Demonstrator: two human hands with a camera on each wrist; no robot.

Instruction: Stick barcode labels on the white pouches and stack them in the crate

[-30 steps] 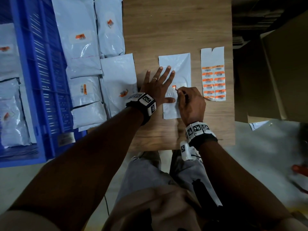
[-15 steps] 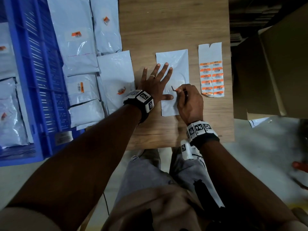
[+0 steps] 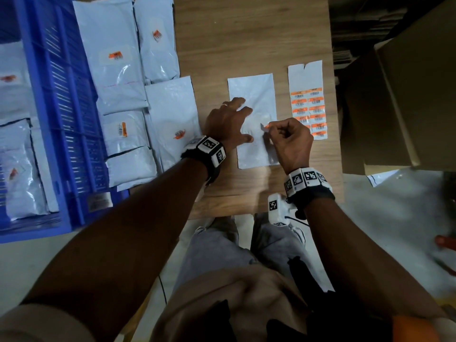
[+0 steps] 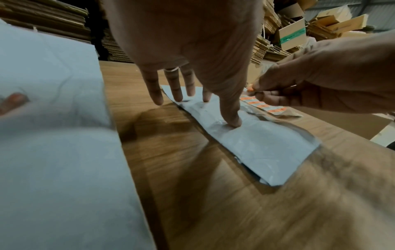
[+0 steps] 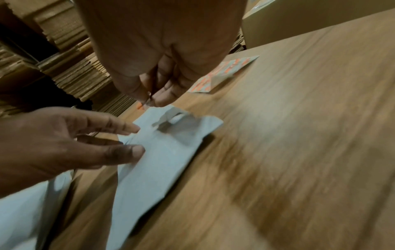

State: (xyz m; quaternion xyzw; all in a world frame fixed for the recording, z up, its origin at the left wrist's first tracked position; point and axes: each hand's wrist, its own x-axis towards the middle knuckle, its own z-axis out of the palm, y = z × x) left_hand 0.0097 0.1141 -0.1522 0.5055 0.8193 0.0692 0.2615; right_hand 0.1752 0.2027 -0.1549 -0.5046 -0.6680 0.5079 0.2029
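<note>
A plain white pouch [image 3: 256, 154] lies flat on the wooden table [image 3: 246, 40]. My left hand [image 3: 229, 122] rests on its left half with spread, straight fingers; the thumb [image 4: 232, 118] presses the pouch [image 4: 267, 147]. My right hand [image 3: 287, 139] hovers just above the pouch's right edge and pinches a small orange barcode label [image 3: 266, 126] between thumb and forefinger. In the right wrist view the label [image 5: 141, 105] hangs over the pouch's [image 5: 153, 160] far end. The label sheet [image 3: 308, 104] lies right of the pouch.
Several labelled white pouches [image 3: 170, 124] lie at the table's left. A blue crate [image 3: 56, 134] farther left holds more pouches. A cardboard box [image 3: 399, 102] stands at the right edge. Stacked flat cardboard [image 4: 267, 49] fills the background.
My right hand has lifted off the pouch and shifted right, with the orange label still pinched. My left fingers have drawn together a little on the pouch.
</note>
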